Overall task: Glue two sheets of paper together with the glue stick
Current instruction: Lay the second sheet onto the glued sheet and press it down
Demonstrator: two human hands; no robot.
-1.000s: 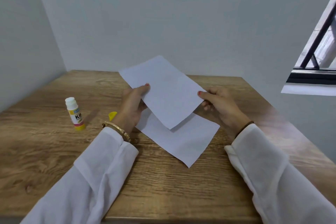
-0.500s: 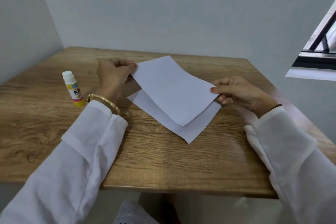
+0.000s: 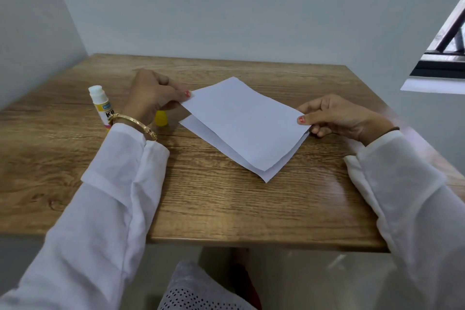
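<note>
My left grip (image 3: 153,94) and right grip (image 3: 334,116) each pinch an opposite edge of the upper sheet (image 3: 241,121), held just over the lower sheet (image 3: 271,172) on the wooden surface (image 3: 201,199). The uncapped glue stick (image 3: 100,103) stands behind my left wrist.

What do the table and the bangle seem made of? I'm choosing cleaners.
Table: wood or wood-look laminate, matte with slight sheen; printed-looking grain and knots leave it open. Bangle on the left wrist: likely polished gold-toned metal, shiny with an embossed pattern.
</note>
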